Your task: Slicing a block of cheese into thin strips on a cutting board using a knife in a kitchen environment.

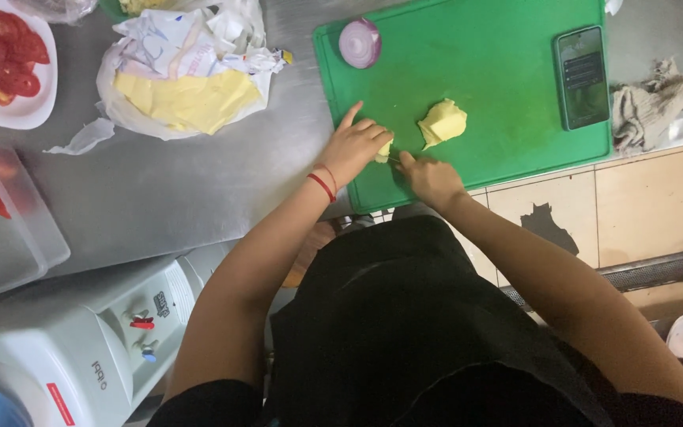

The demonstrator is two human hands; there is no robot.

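A green cutting board [499, 71] lies on a steel counter [175, 198]. My left hand [356, 146] pinches a small pale yellow piece of butter [384, 150] at the board's near edge. My right hand [430, 178] is closed around a knife handle; the thin blade [394, 160] touches that small piece. A larger yellow butter chunk [442, 122] sits on the board just beyond my right hand. Half a red onion [360, 43] rests cut side up in the board's far left corner.
A phone [583, 77] lies on the board's right side, a crumpled rag [650, 107] beside it. An opened paper wrapper holds a butter block [187, 99]. A white plate of tomato slices [5, 59], a plastic container [1, 221] and a water dispenser [81, 348] are at left.
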